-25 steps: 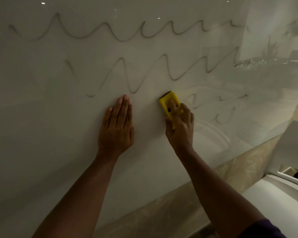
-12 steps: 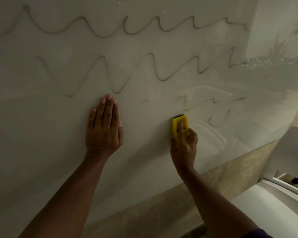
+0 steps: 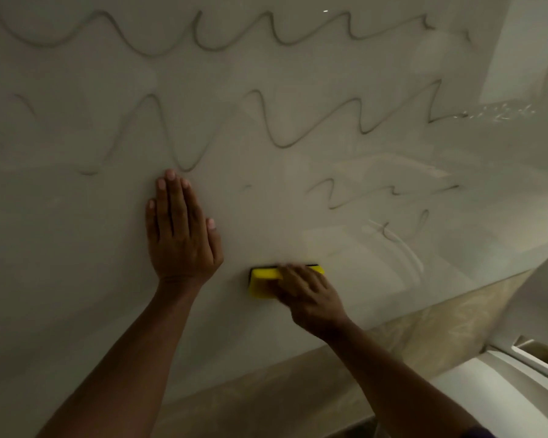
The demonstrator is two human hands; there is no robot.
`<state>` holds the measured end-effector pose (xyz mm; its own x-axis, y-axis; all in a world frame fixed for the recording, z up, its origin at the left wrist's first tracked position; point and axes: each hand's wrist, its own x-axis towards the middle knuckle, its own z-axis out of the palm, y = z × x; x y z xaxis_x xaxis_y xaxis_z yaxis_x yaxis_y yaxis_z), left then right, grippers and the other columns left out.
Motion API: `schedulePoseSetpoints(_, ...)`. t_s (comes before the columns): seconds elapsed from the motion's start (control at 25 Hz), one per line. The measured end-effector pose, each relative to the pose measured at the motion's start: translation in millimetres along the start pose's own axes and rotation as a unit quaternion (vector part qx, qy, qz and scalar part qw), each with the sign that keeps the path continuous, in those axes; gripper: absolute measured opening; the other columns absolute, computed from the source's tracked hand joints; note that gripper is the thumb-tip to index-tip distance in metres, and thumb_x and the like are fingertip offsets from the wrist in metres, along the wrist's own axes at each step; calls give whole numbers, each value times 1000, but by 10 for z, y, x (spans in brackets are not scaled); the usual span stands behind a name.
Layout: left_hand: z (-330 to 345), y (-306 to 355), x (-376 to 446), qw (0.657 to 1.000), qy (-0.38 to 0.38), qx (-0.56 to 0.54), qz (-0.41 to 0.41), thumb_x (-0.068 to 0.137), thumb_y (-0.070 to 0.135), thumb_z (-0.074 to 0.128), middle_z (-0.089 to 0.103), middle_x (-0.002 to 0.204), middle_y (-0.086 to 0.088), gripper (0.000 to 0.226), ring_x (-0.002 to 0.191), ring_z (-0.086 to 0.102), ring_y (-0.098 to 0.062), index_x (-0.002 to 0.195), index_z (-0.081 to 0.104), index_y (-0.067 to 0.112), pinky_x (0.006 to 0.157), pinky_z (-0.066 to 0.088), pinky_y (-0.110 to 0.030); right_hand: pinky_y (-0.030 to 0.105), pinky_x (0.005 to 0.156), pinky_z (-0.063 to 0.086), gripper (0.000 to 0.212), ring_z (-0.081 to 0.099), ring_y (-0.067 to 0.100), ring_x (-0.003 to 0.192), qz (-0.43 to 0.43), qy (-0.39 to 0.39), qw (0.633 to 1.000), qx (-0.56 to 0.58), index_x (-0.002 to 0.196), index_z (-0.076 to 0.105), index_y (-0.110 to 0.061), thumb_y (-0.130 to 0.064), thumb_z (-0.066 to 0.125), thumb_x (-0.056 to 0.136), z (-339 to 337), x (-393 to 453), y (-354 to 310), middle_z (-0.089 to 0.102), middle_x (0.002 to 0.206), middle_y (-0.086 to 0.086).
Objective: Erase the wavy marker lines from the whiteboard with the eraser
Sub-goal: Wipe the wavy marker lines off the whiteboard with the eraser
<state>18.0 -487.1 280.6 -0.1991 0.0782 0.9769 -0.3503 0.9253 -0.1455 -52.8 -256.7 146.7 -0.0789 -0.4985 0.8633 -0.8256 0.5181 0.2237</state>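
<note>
L hand point(image 3: 179, 235) flat on whiteboard point(image 3: 60, 263), fingers point(image 3: 171, 200) straight and held together, pointing up, thumb alongside – palm pressed to the board, nothing held. Fingertips sit just below the low dip of the middle wavy line point(image 3: 266, 128).

R hand point(image 3: 307, 292) grips yellow eraser point(image 3: 263, 281), fingers curled over its top edge; thumb not visible. Hand blurred, exact finger placement hard to tell. Eraser lies long side horizontal against the board, dark felt strip showing along its upper right edge. Position: lower centre of board, just right of L hand's wrist, well below the marks, near the board's bottom edge.

Marks on board:
- top wavy line point(image 3: 234, 36) – full width, intact.
- middle wavy line – intact, left end faint.
- lower squiggle point(image 3: 345, 194) – only a right-hand fragment, plus a tiny speck to its left.
- small curl point(image 3: 405, 229) below that, by a glare streak.

Board area between L hand and lower squiggle looks wiped, slightly hazy. Below board: beige marbled wall strip point(image 3: 424, 317). White curved object point(image 3: 503, 384) at lower right, identity unclear.
</note>
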Motion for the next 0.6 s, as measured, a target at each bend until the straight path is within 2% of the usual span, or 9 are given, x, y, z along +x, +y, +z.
schedulePoseSetpoints(0.04,8,-8,-7,1000,-2,2,4,105,29,37,15,172,-22,70,162,11,-35,163,20,-5,131,14,-47,45,95,55,35,64,39,116,62,25,998,-14,123,76,-21,-9,70,90,0,-21,48,66,135,18)
schedulePoseSetpoints(0.08,15,-14,-11,1000,-1,3,9,105,29,38,15,172,-21,70,162,11,-34,164,20,-5,131,13,-46,44,95,53,34,61,39,117,184,66,981,-6,124,75,-18,-8,68,92,13,27,49,62,137,20)
schedulePoseSetpoints(0.12,19,-14,0,1000,0,0,10,105,29,38,14,172,-20,71,163,10,-33,164,19,-4,132,13,-46,44,95,52,36,57,39,117,322,116,939,24,129,71,-14,-8,69,94,17,143,18,58,140,21)
schedulePoseSetpoints(0.16,0,-19,8,1000,-6,-12,8,105,29,38,13,172,-20,71,163,9,-32,164,18,-4,132,12,-45,44,96,50,42,54,39,117,404,150,902,36,135,66,-12,-9,70,94,47,286,-79,55,141,21)
schedulePoseSetpoints(0.2,-19,-27,8,1000,-10,-24,9,106,29,38,12,172,-19,70,163,7,-31,164,17,-3,132,11,-44,45,97,47,45,52,39,118,398,168,902,18,138,63,-10,-9,71,94,88,449,-193,54,141,22)
schedulePoseSetpoints(0.32,-56,-32,1,999,-18,-34,15,106,27,41,14,171,-19,69,163,5,-28,164,21,-3,132,11,-43,45,100,43,44,57,40,120,192,145,971,-12,137,65,-12,-8,69,93,22,872,-256,58,140,23)
schedulePoseSetpoints(0.36,-66,-39,8,999,-19,-41,15,105,27,42,15,171,-19,68,163,5,-28,163,23,-4,132,11,-42,45,99,43,48,57,39,119,183,154,971,-26,141,61,-13,-8,68,94,-25,1019,-144,57,140,24)
schedulePoseSetpoints(0.48,-59,-43,9,999,-14,-48,19,104,27,42,16,171,-19,67,163,5,-28,163,26,-4,132,11,-43,45,96,42,49,53,38,120,319,217,923,3,145,51,-12,-13,64,98,-105,1344,-92,54,140,27)
schedulePoseSetpoints(0.6,-42,-25,2,999,-18,-40,19,104,26,40,14,171,-20,69,163,5,-30,163,23,-4,132,9,-43,45,96,45,45,61,42,119,115,136,982,-58,140,61,-19,-13,67,95,-91,1221,-165,60,139,24)
